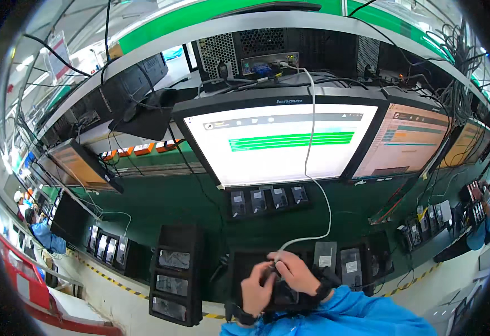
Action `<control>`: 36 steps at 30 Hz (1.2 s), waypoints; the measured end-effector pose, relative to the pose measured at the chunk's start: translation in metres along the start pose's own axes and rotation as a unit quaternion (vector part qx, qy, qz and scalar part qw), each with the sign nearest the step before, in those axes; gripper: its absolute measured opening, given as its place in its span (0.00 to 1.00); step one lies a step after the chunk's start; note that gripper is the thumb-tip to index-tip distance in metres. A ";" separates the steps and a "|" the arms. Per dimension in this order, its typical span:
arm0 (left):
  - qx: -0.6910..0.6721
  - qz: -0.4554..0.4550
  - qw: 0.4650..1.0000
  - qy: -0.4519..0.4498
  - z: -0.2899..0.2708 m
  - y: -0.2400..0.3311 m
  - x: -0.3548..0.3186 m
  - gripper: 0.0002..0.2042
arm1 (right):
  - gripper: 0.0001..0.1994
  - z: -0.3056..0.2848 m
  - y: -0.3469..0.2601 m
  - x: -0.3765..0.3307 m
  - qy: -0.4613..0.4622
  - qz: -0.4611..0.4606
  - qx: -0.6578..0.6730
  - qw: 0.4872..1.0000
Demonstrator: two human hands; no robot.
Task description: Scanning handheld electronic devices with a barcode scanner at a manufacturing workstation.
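Note:
My left hand [257, 290] and my right hand [297, 273] meet low in the middle, over a black tray [239, 269]. A white cable [330, 215] hangs down across the monitor and curves to my fingertips. My right hand is closed in a pinch on its end. The left hand's fingers are also closed right beside the cable end; what they hold is hidden. Below my hands a dark device [285, 292] lies in the tray, partly covered by them. Just right of my right hand are a grey flat device with a white label [325, 255] and another labelled device [351, 267].
A black tray with wrapped dark devices [173, 284] stands to the left. Several labelled devices [279, 197] sit under the large monitor [278, 162]. More monitors [404, 137] line the right. Loose cables hang from the shelf. Another person's blue sleeve [488, 227] shows far right.

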State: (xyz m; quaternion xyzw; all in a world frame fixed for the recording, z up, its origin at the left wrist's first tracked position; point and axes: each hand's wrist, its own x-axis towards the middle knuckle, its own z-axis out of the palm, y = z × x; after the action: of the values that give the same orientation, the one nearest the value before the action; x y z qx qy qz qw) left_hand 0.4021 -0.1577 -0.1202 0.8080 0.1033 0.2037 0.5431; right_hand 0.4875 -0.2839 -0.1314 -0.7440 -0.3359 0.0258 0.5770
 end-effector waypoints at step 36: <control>0.054 -0.252 0.966 -0.018 -0.116 -0.104 0.037 0.13 | 0.28 0.004 0.013 -0.054 0.109 0.304 0.155 0.934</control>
State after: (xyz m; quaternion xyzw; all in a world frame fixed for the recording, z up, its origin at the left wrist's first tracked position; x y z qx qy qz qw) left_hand 0.3900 -0.0063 -0.1700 0.7876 0.3040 0.0398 0.5345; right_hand 0.4501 -0.3111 -0.1633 -0.7100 -0.0209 0.1706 0.6829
